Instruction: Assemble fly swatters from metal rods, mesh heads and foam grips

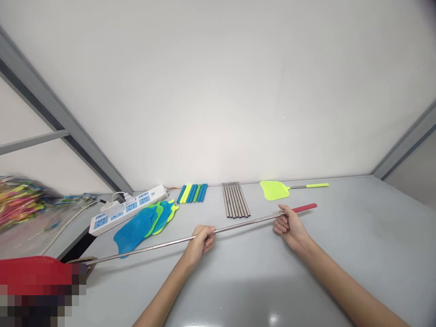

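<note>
A telescopic fly swatter stretches long across my view, its metal rod pulled out. Its red head lies at the far lower left, partly covered by a blurred patch, and its red handle points right. My left hand is closed around the middle of the rod. Close to the handle, my right hand grips the rod with curled fingers. Beyond the hands lie a row of metal telescopic rods, several blue, yellow and green handle sleeves, and a yellow fly swatter with its rod short.
Blue, green and yellow swatter heads overlap on the grey table at left. Behind them sits a white power strip with plugs in it. Plastic bags of colourful items are at far left. A white wall rises behind.
</note>
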